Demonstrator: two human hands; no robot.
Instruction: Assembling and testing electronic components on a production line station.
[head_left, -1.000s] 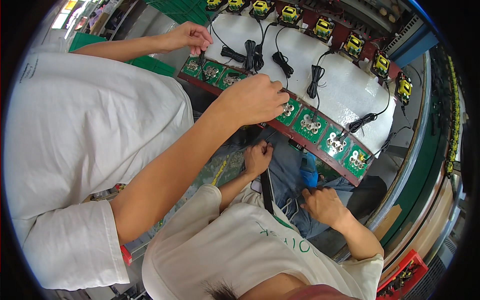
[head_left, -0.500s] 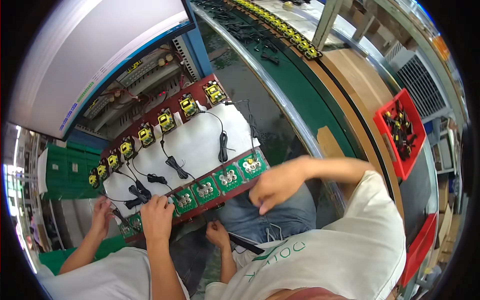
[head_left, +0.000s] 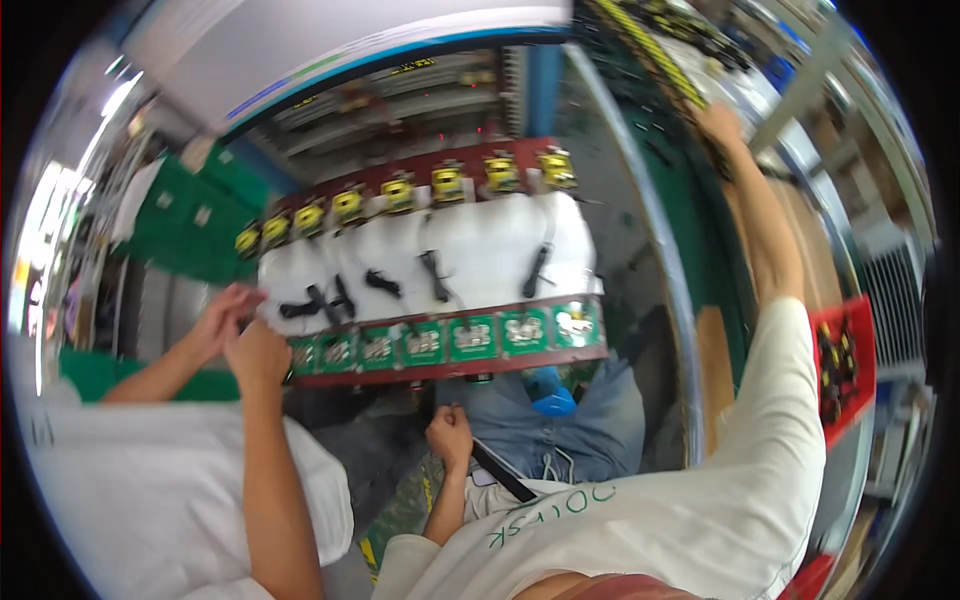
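My left hand (head_left: 450,437) is held above my lap, its fingers curled closed; whatever they hold, if anything, is hidden. Far to the right, my right hand (head_left: 720,124) reaches the near end of a row of yellow-and-black circuit boards (head_left: 662,62) on the conveyor; blur hides its fingers. In front of me stands a dark red test fixture (head_left: 450,373). Yellow transformer boards (head_left: 447,182) line its back edge, and green circuit boards (head_left: 473,338) with metal contacts line the front. Bundled black cables (head_left: 433,275) lie on the white sheet (head_left: 500,232) between them.
A co-worker's hands (head_left: 255,352) are at the fixture's left end. A large monitor (head_left: 400,28) overhangs the back. A metal rail (head_left: 655,215) edges the green conveyor. On the right sits a red bin (head_left: 862,375) of parts. A blue cylindrical object (head_left: 549,391) is below the fixture.
My right hand has moved from over the fixture's right end out to the board row. The view has turned. My left hand stays closed. The co-worker's hands have shifted left off the boards.
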